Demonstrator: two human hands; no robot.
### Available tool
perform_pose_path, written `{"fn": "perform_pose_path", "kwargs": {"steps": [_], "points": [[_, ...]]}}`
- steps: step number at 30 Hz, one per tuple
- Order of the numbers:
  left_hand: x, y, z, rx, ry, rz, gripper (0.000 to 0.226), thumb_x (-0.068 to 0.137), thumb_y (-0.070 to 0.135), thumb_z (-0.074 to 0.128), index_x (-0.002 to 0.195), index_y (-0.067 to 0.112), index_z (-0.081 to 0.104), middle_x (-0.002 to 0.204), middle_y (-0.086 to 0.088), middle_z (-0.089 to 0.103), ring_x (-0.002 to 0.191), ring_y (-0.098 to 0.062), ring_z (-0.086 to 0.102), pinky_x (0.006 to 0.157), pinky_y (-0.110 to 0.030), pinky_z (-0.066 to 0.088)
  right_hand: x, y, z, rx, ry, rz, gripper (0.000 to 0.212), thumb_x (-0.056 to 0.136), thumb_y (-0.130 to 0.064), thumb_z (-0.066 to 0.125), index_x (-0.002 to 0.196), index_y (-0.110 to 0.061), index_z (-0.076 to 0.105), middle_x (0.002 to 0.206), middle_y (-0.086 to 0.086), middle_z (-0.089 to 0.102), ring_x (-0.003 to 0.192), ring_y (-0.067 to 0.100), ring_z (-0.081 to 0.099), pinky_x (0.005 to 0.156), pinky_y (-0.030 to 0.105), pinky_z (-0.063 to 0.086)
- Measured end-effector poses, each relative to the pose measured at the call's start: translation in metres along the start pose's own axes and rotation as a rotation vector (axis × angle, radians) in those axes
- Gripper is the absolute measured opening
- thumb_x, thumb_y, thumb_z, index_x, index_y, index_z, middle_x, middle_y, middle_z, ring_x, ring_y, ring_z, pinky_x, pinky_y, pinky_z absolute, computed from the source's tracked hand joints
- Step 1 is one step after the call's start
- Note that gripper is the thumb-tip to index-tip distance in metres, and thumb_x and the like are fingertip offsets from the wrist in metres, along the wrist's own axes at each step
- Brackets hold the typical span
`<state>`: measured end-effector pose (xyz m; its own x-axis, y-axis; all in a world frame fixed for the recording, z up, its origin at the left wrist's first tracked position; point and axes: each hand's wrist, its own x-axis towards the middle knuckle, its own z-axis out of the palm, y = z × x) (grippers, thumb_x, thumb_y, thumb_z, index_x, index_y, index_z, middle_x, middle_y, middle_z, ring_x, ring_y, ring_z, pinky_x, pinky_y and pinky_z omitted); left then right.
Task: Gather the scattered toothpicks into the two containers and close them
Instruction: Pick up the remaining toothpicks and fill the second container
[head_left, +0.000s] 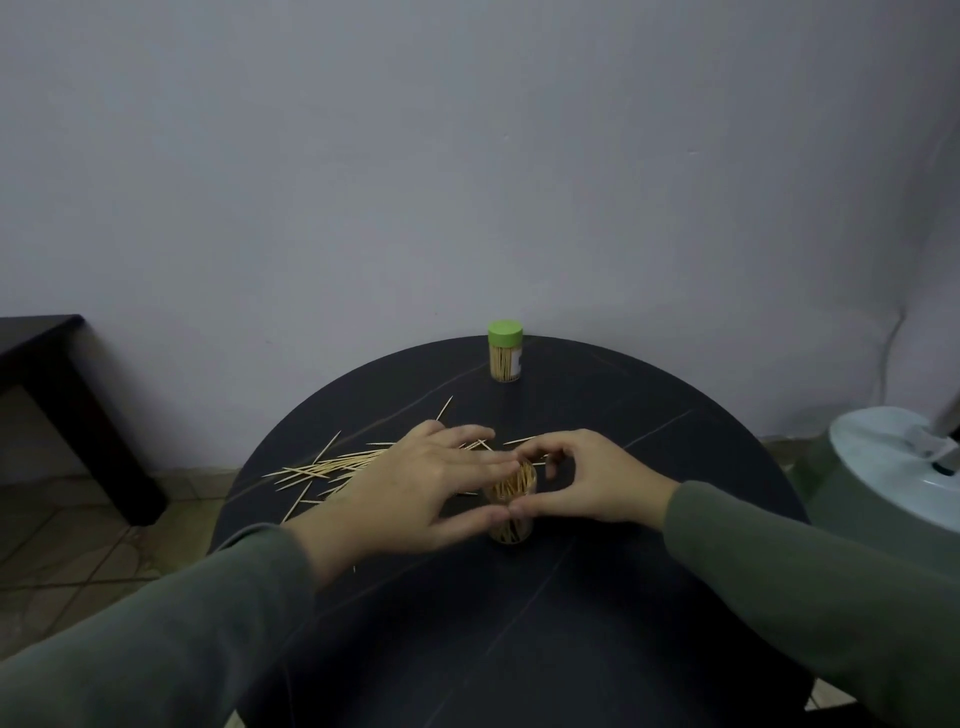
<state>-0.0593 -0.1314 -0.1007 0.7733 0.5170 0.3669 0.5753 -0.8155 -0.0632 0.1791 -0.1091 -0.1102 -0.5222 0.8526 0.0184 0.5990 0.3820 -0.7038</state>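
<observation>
A clear open container (511, 501) packed with upright toothpicks stands in the middle of the round black table (571, 597). My right hand (597, 480) curls around its right side, thumb and fingers on its wall. My left hand (421, 486) reaches over it from the left, fingers spread above its mouth, thumb touching the right thumb in front. Whether the left hand holds toothpicks I cannot tell. Several loose toothpicks (327, 467) lie scattered to the left. A second container (505, 351) with a green lid stands shut at the table's far edge.
A dark low table (57, 395) stands on the tiled floor at the left. A white and green round appliance (893, 467) sits close to the table's right edge. A plain wall rises right behind the table.
</observation>
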Motion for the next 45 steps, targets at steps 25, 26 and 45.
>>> {"fn": "perform_pose_path", "kwargs": {"steps": [25,26,45], "points": [[0.009,-0.025,0.020,-0.204,0.158,-0.747,0.046,0.100,0.048,0.032,0.129,0.025,0.059,0.129,0.008,0.058,0.123,-0.012,0.040,0.102,-0.038,0.038,0.016,0.007,-0.017,-0.629,0.091,0.063,0.052,0.090,-0.032,0.060,0.139,-0.039,0.043,0.132,-0.013,0.047,0.123,0.010,0.041,0.109,0.038,0.030],[0.010,-0.029,0.024,-0.182,0.103,-0.826,0.043,0.101,0.046,0.035,0.131,0.025,0.058,0.131,0.005,0.056,0.125,-0.014,0.038,0.102,-0.038,0.036,0.021,0.007,-0.017,-0.722,0.044,0.082,0.057,0.090,-0.041,0.060,0.142,-0.038,0.039,0.137,-0.010,0.044,0.126,0.012,0.038,0.110,0.039,0.027],[0.065,-0.102,0.064,-0.271,-0.115,-0.863,0.023,0.095,0.024,0.059,0.114,0.028,0.071,0.114,0.007,0.067,0.091,-0.004,0.053,0.081,-0.020,0.043,0.098,0.000,-0.030,-0.495,-0.247,0.303,0.021,0.079,-0.036,0.076,0.097,-0.028,0.067,0.087,-0.015,0.059,0.095,0.009,0.053,0.103,0.044,0.041]]}}
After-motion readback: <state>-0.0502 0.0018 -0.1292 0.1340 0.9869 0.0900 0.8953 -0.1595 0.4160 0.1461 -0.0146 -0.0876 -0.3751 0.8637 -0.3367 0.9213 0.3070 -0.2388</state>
